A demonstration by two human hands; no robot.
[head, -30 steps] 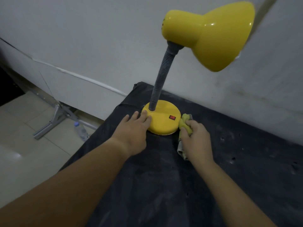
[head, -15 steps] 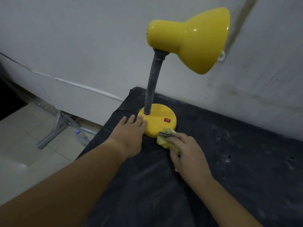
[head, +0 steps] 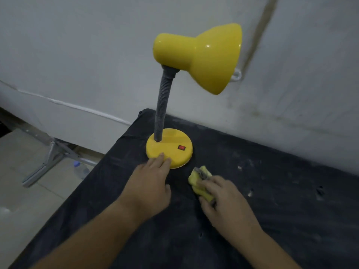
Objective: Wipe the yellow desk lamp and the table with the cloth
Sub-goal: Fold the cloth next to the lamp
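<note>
Dark table (head: 281,200) | left hand (head: 150,188) fingers straight on lamp base (head: 171,145) | right hand (head: 227,202) grips cloth (head: 198,178), half hidden

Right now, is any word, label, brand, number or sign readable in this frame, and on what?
No text can be read.
Red switch on the yellow desk lamp: no legible mark.
Bottle on the floor: too small and blurred to read any label.

Yellow lamp (head: 196,55), grey ribbed neck (head: 162,111), red switch (head: 181,147); yellow cloth (head: 199,182); black table (head: 272,210) with pale dusty streaks; grey-white wall (head: 77,45)
</note>
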